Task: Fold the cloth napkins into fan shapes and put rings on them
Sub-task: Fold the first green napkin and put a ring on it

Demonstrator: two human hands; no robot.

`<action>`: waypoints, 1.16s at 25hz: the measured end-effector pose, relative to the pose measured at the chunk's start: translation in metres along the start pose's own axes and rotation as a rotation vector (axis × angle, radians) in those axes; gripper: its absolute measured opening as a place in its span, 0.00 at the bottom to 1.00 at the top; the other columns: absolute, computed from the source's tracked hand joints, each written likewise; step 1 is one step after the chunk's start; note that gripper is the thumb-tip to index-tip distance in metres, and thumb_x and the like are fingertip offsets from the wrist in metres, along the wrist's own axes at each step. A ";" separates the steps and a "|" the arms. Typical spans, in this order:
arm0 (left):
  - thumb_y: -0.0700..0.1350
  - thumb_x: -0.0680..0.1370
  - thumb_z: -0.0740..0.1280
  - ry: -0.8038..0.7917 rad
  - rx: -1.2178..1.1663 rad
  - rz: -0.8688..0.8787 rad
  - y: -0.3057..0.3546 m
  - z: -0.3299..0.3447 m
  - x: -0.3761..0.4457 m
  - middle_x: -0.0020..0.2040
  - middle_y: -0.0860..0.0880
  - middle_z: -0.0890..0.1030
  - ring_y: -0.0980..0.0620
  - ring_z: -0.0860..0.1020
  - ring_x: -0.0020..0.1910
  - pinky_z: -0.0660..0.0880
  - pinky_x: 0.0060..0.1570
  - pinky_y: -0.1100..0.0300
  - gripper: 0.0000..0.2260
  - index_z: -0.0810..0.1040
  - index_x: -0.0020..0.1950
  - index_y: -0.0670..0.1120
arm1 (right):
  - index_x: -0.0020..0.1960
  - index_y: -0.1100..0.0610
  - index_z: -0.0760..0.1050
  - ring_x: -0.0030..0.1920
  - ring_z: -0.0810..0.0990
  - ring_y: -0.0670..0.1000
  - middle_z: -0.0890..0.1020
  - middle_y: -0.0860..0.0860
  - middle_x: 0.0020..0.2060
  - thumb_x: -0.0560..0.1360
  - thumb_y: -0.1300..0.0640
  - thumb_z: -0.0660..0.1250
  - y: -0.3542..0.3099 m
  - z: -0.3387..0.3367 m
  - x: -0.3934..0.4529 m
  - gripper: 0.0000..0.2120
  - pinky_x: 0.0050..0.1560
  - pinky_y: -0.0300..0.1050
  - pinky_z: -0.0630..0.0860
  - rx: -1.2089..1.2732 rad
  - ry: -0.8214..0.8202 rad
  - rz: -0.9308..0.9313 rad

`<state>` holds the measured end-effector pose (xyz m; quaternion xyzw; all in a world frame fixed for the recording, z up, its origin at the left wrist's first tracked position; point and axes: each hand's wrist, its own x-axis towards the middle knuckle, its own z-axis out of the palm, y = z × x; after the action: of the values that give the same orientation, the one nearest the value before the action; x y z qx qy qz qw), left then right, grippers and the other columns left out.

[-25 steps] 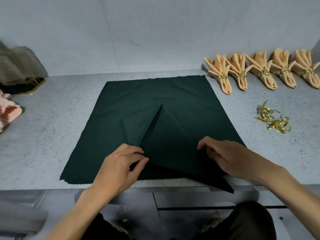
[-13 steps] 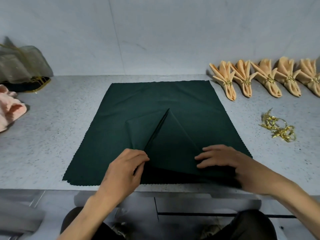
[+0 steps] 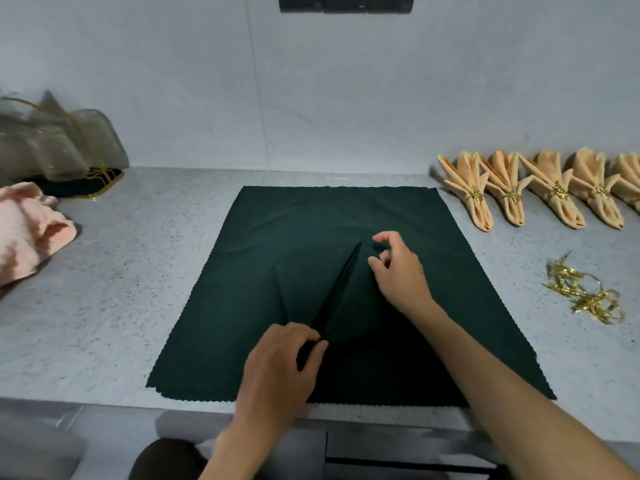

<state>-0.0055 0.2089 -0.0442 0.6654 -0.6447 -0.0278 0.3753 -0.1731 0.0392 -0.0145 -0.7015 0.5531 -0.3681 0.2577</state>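
Observation:
A dark green napkin (image 3: 294, 237) lies spread on the speckled counter, with a folded triangular flap rising to a point near its middle. My left hand (image 3: 284, 368) pinches the folded edge at the flap's near end. My right hand (image 3: 398, 268) hovers beside the flap's tip, fingers curled, thumb and forefinger apart; whether it touches the cloth I cannot tell. A heap of gold rings (image 3: 585, 292) lies to the right of the napkin.
Several peach napkins (image 3: 509, 192), folded and ringed, line the back right of the counter (image 3: 121, 289). A pink cloth (image 3: 27, 226) and a sheer bag (image 3: 59, 143) sit at the far left. The counter's front edge runs just below the napkin.
My right hand left the flap's near right corner and moved up to the flap's tip. My left hand stayed pinching the fold. The camera tilted up.

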 end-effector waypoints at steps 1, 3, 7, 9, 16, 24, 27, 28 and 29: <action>0.46 0.73 0.74 0.021 -0.019 -0.003 0.000 0.000 -0.001 0.42 0.61 0.80 0.62 0.75 0.42 0.70 0.44 0.69 0.07 0.83 0.51 0.52 | 0.60 0.51 0.70 0.40 0.76 0.49 0.78 0.47 0.38 0.79 0.58 0.65 0.000 0.006 0.000 0.11 0.40 0.45 0.69 -0.094 0.015 -0.047; 0.44 0.73 0.74 0.036 -0.044 0.035 -0.004 0.001 -0.002 0.44 0.61 0.81 0.62 0.76 0.43 0.70 0.47 0.70 0.10 0.84 0.54 0.51 | 0.58 0.51 0.72 0.46 0.76 0.49 0.79 0.46 0.47 0.79 0.57 0.63 0.002 0.013 0.000 0.09 0.42 0.45 0.68 -0.263 0.029 -0.119; 0.42 0.76 0.72 0.012 -0.004 0.114 -0.009 0.004 -0.003 0.48 0.59 0.80 0.61 0.75 0.44 0.72 0.45 0.68 0.05 0.85 0.50 0.49 | 0.60 0.53 0.76 0.55 0.74 0.53 0.77 0.49 0.57 0.80 0.56 0.61 0.010 0.020 0.007 0.11 0.47 0.47 0.69 -0.417 0.017 -0.133; 0.41 0.76 0.72 0.002 -0.010 0.108 -0.010 0.005 -0.004 0.49 0.58 0.79 0.60 0.75 0.44 0.72 0.45 0.66 0.04 0.84 0.50 0.47 | 0.65 0.53 0.76 0.56 0.72 0.56 0.76 0.50 0.62 0.79 0.56 0.60 0.016 0.025 0.009 0.16 0.51 0.50 0.68 -0.579 0.016 -0.159; 0.50 0.79 0.66 -0.043 0.049 0.212 -0.007 0.004 -0.006 0.50 0.56 0.79 0.57 0.75 0.48 0.76 0.44 0.62 0.10 0.85 0.52 0.48 | 0.70 0.50 0.72 0.61 0.71 0.57 0.74 0.48 0.68 0.80 0.55 0.57 0.015 0.027 0.010 0.19 0.55 0.54 0.65 -0.682 -0.030 -0.180; 0.46 0.79 0.62 -0.087 0.005 -0.131 -0.032 -0.017 0.084 0.64 0.52 0.77 0.47 0.72 0.64 0.68 0.65 0.49 0.15 0.76 0.66 0.50 | 0.50 0.48 0.77 0.36 0.76 0.44 0.81 0.41 0.37 0.78 0.58 0.64 -0.007 -0.048 -0.083 0.06 0.44 0.48 0.74 -0.180 0.136 -0.083; 0.48 0.82 0.59 -0.335 0.212 -0.196 -0.047 -0.009 0.103 0.68 0.52 0.73 0.45 0.68 0.68 0.64 0.65 0.45 0.19 0.69 0.74 0.55 | 0.50 0.45 0.77 0.36 0.76 0.42 0.80 0.39 0.36 0.76 0.52 0.66 -0.003 -0.039 -0.128 0.04 0.44 0.48 0.73 -0.234 -0.016 -0.075; 0.48 0.83 0.58 -0.336 0.213 -0.195 -0.045 -0.010 0.099 0.67 0.52 0.74 0.45 0.68 0.67 0.64 0.64 0.45 0.19 0.69 0.74 0.56 | 0.53 0.45 0.77 0.40 0.76 0.42 0.80 0.38 0.41 0.76 0.50 0.66 0.000 -0.035 -0.133 0.06 0.48 0.47 0.71 -0.269 -0.033 -0.092; 0.49 0.83 0.58 -0.314 0.194 -0.208 -0.042 -0.014 0.093 0.64 0.51 0.75 0.45 0.69 0.65 0.64 0.62 0.46 0.18 0.70 0.73 0.57 | 0.56 0.46 0.76 0.45 0.75 0.43 0.79 0.38 0.46 0.76 0.50 0.66 0.004 -0.033 -0.131 0.09 0.51 0.46 0.68 -0.293 -0.029 -0.100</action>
<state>0.0523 0.1293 -0.0152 0.7489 -0.6227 -0.1078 0.1995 -0.2172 0.1662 -0.0282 -0.7637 0.5613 -0.2857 0.1420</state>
